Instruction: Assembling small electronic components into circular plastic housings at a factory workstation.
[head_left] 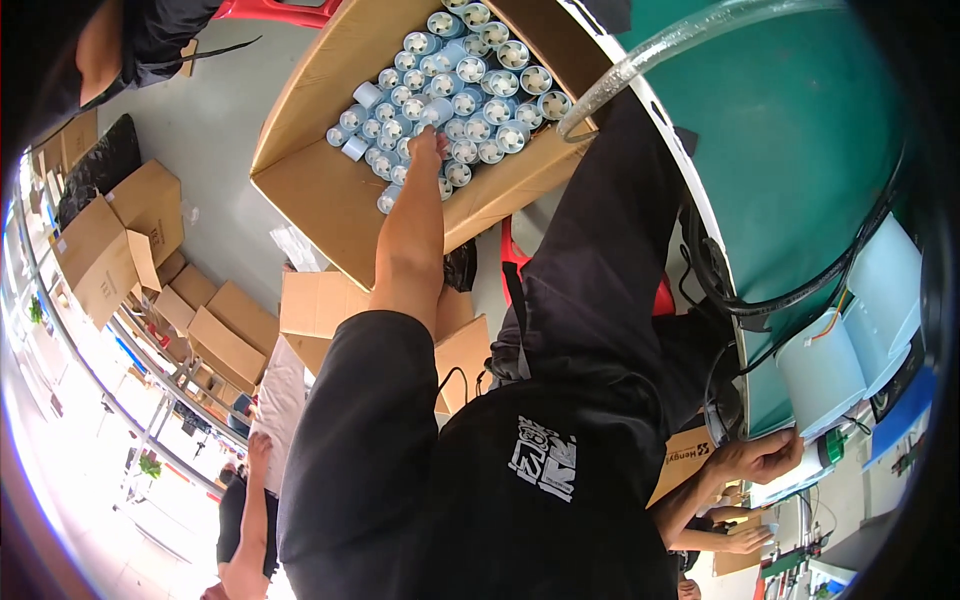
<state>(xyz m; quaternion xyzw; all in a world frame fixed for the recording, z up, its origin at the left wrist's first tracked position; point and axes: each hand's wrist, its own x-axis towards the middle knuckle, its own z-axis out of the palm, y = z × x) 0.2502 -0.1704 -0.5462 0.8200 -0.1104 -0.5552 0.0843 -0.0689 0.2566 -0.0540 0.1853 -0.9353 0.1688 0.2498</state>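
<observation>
Head view: L hand [428,146] in carton [325,215], R hand [765,457] by edge of green surface [790,150].
L fingers at near end of a lt-blue cylinder [437,111], lying atop the pile approx. mid-carton, btwn its L & R walls; can't tell if gripped. Many others [470,69] stand w/ white fan-like ends up. R fingers curled, next to lt-blue curved piece [818,372] at surface's lower edge; can't tell if gripping it.
</observation>
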